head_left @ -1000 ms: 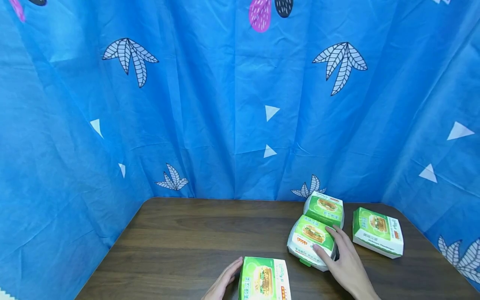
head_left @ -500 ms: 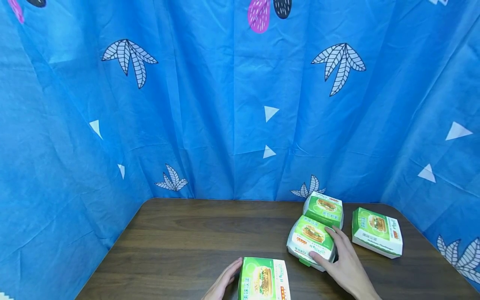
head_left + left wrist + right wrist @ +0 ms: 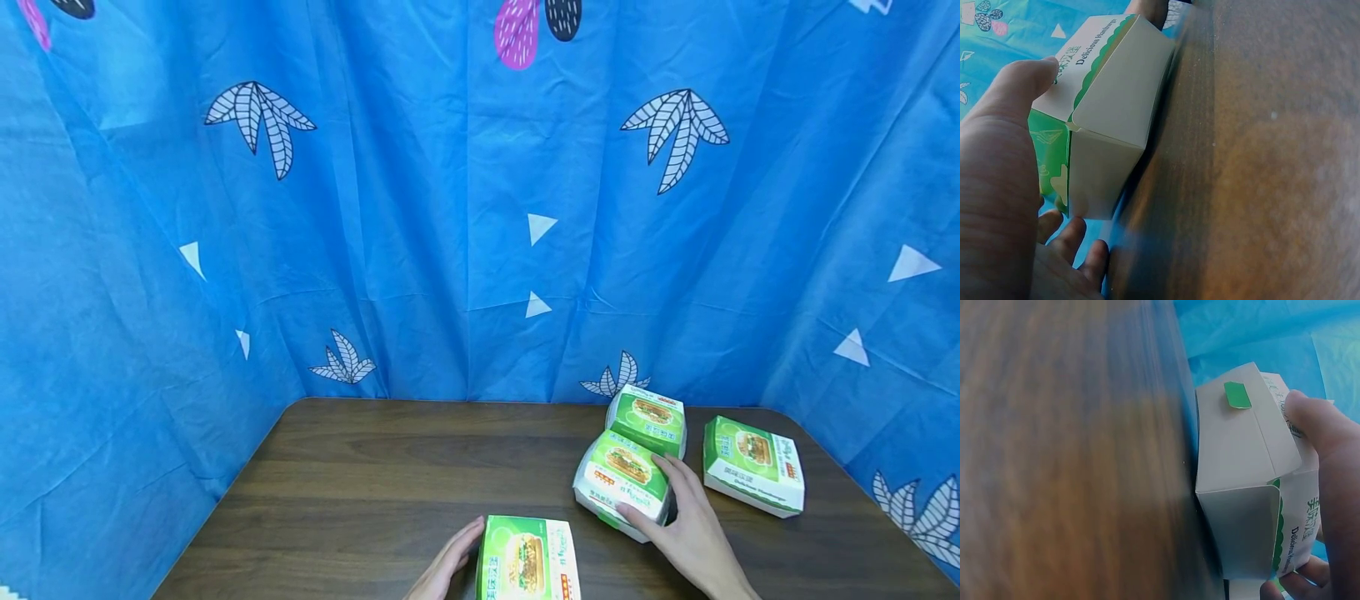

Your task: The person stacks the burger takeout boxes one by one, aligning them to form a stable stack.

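Note:
In the head view, a green and white hamburger box [image 3: 525, 560] lies at the table's front, cut off by the lower edge. My left hand [image 3: 448, 560] is at its left side. The left wrist view shows my left thumb [image 3: 1034, 76] against its printed face and the fingertips [image 3: 1072, 232] near the far side. Right of centre, my right hand [image 3: 684, 523] holds a second hamburger box [image 3: 621, 477], thumb at the front and fingers over the right side. In the right wrist view, that box [image 3: 1235, 450] is gripped from the side, with a green tab on one face.
A third hamburger box [image 3: 649, 418] stands right behind the one in my right hand. Another box [image 3: 754, 463] lies to its right, near the table's right edge. The brown wooden table [image 3: 360, 492] ends at a blue patterned curtain [image 3: 420, 250].
My right thumb has shifted slightly left along the front of its box. The boxes and my left hand look nearly unmoved; the head view has drifted slightly.

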`<state>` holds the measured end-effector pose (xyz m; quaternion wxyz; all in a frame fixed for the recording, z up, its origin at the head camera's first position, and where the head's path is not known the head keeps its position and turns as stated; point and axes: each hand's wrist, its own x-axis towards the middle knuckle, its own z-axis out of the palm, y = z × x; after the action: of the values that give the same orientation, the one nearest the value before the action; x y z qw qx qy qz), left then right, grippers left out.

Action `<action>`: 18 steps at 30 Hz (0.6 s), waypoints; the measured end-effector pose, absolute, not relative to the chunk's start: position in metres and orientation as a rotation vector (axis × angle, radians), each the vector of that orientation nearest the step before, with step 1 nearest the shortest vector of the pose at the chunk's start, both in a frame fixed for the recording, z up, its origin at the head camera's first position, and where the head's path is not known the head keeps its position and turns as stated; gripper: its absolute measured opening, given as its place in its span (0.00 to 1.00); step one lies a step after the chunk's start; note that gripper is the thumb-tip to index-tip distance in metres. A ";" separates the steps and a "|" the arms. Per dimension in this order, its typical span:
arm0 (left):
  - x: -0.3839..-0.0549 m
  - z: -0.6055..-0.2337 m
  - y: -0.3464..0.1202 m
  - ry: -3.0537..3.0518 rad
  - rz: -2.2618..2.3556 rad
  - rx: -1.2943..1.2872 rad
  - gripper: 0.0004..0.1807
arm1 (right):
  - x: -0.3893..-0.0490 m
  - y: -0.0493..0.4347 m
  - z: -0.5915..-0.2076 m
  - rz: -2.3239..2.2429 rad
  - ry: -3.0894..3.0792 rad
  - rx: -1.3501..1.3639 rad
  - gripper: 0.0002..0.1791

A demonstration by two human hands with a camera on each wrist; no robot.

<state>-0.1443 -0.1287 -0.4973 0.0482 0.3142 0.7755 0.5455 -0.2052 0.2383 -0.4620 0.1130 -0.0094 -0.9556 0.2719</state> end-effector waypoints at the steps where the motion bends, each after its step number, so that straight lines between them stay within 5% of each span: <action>1: -0.147 -0.501 -0.129 2.365 1.680 1.038 0.47 | -0.205 0.238 -0.462 0.800 -2.805 -0.039 0.62; 9: -0.149 -0.505 -0.128 2.409 1.669 1.087 0.47 | -0.205 0.237 -0.460 0.815 -2.777 -0.038 0.60; 18: -0.140 -0.493 -0.127 2.372 1.640 0.805 0.50 | -0.206 0.235 -0.457 0.820 -2.744 -0.020 0.60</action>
<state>-0.1404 -0.1267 -0.4928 0.0737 0.2683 0.7900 0.5463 -0.2057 0.2352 -0.4569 0.1382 -0.0068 -0.9489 0.2835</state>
